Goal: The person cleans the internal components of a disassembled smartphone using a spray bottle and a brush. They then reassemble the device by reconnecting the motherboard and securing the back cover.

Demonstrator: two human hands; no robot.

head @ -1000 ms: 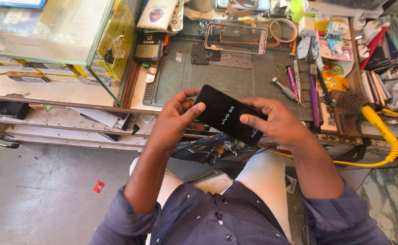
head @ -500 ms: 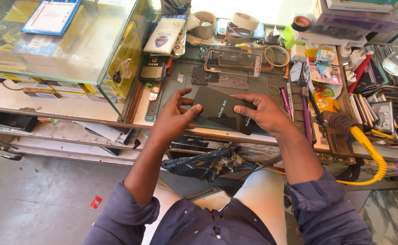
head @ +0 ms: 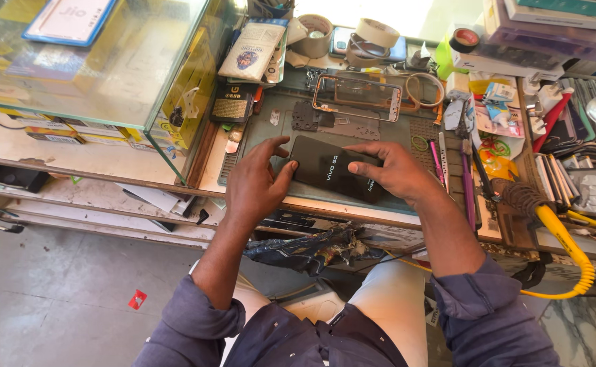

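Observation:
A black phone back cover (head: 332,173) lies flat on the grey work mat (head: 257,139) near the front edge of the bench. My left hand (head: 257,183) rests at its left end, thumb pressed on the cover and fingers spread. My right hand (head: 389,170) lies over its right end, fingers pressing on top. Further back on the mat lies a phone frame (head: 357,97), with small dark metal parts (head: 308,117) to its left.
A glass display case (head: 100,61) stands at the left. Tape rolls (head: 378,32) sit at the back. Pens and tweezers (head: 466,173) lie right of the mat, with a yellow coiled cable (head: 570,248) and stacked boxes (head: 549,27) at the right. A dark rag (head: 304,248) hangs below the bench.
Both hands have lowered the black cover from above my lap onto the mat and now press it flat. The view has shifted forward over the bench.

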